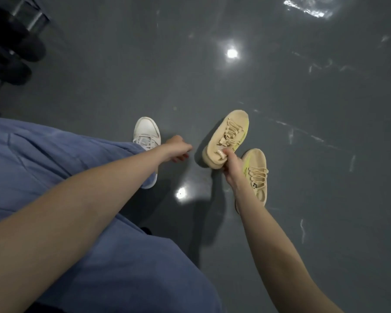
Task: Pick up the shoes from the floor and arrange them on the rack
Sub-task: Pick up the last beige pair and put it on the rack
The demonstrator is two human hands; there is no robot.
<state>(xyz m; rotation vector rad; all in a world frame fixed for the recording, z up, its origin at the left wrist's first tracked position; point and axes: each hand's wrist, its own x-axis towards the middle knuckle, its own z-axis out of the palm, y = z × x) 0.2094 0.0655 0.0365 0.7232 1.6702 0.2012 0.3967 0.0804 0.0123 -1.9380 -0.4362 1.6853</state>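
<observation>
Head view: the right hand (229,164) pinches both tan shoes at their heel ends, fingers closed around the collars. One tan shoe (227,136) points up and away, toe tilted toward the top of frame; the other tan shoe (255,175) hangs just beside the wrist, partly behind it. Whether either sole touches the floor (280,86) cannot be told; they look lifted.

The left hand (177,147) reaches out low, holding nothing, fingers loosely curled and partly open. Near it sits the white sneaker (147,135), worn on the person's own foot under the blue trouser leg (54,166), so not a target.

At the top left edge, dark shapes with metal bars (16,41) may be the rack with dark shoes on it; too blurred to confirm.

Risks, as judgement: two shoes in one hand by the heel rims is a weak hold. The farther shoe sticks out on a long lever, so a swing toward the rack could twist it out of the fingers and drop it. The nearer shoe is hidden behind the wrist, so its grip is uncertain. Laces dangle loose and could snag on a rack bar. The glossy floor looks slick for stepping.
</observation>
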